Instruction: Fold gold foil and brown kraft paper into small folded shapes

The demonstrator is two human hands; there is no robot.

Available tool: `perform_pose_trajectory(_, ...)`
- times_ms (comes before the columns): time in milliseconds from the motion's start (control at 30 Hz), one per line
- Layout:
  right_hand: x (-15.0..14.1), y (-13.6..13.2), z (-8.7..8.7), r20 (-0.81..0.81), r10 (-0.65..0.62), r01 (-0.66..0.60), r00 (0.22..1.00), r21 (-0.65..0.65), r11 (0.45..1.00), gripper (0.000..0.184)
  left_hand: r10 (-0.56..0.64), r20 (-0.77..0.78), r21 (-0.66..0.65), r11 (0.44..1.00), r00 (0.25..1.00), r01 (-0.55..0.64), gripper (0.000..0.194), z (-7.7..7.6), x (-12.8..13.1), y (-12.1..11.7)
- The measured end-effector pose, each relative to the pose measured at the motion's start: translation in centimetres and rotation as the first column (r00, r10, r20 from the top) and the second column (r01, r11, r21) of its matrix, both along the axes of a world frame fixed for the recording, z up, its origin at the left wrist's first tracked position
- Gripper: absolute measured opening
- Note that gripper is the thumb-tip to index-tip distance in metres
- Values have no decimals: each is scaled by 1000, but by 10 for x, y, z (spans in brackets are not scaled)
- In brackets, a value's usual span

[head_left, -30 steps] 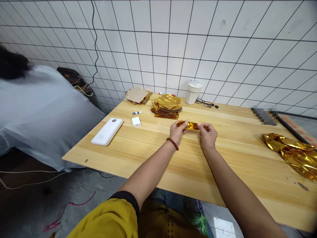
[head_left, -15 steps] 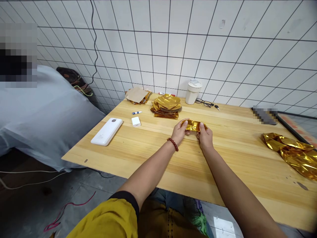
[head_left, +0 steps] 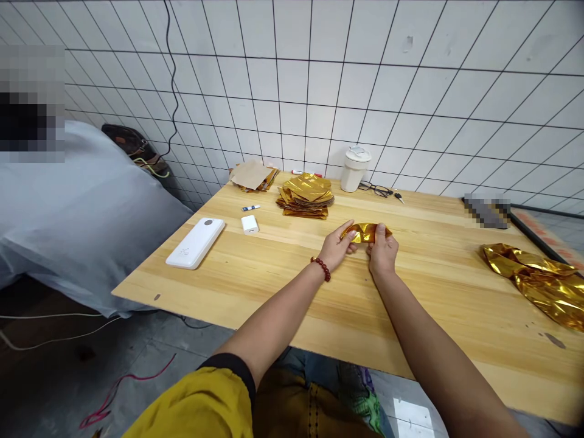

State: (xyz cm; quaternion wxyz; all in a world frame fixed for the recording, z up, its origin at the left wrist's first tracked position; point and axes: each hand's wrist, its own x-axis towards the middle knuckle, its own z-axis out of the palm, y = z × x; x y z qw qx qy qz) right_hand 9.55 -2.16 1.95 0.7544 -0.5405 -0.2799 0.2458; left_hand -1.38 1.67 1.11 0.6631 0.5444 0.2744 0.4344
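Observation:
A folded strip of shiny gold foil paper (head_left: 365, 232) is stretched between my two hands, just above the wooden table (head_left: 283, 267). My left hand (head_left: 337, 246), with a beaded bracelet (head_left: 320, 269) at the wrist, pinches its left end. On the other end, my right hand (head_left: 383, 248) has its thumb on top and its fingers curled beneath. Beyond them lies a stack of gold foil sheets (head_left: 306, 193). A crumpled gold foil bundle (head_left: 538, 280) rests at the right.
Along the back stand a pile of brown papers (head_left: 250, 176), a white cup (head_left: 354, 170), glasses (head_left: 376, 189) and a key (head_left: 399, 198). A white power bank (head_left: 196, 243), a charger (head_left: 250, 224) and a small tube (head_left: 250, 208) lie left. A person in grey (head_left: 91, 213) is beyond the left edge.
Both hands have shifted slightly right with the gold foil strip. The strip now looks more curved, and its right end pokes out past my right thumb.

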Motion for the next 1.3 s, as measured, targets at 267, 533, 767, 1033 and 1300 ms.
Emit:
perform_pose_trajectory(267, 1, 0, 0, 21, 17, -15, 1000, -56, 998, 62, -10, -19, 27, 1000, 1000, 11, 49, -1, -3, 3)
perform_pose_trajectory(533, 3, 0, -2, 38, 48, -45, 998, -78, 996, 63, -32, 2, 2, 999, 999, 32, 52, -1, -4, 5)
perform_pose_trajectory(767, 5, 3, 2, -97, -26, 18, 995, -87, 996, 57, -132, -118, 30, 990, 984, 136, 58, -1, -5, 7)
perform_pose_trajectory(1033, 6, 1, -7, 139, 33, -12, 990, -147, 989, 58, 25, 48, -91, 996, 999, -21, 52, 2, -6, 9)
perform_pose_trajectory(1300, 9, -3, -13, 339, 94, -38, 936, -170, 985, 57, 44, 69, -60, 997, 997, -40, 49, 2, -8, 11)
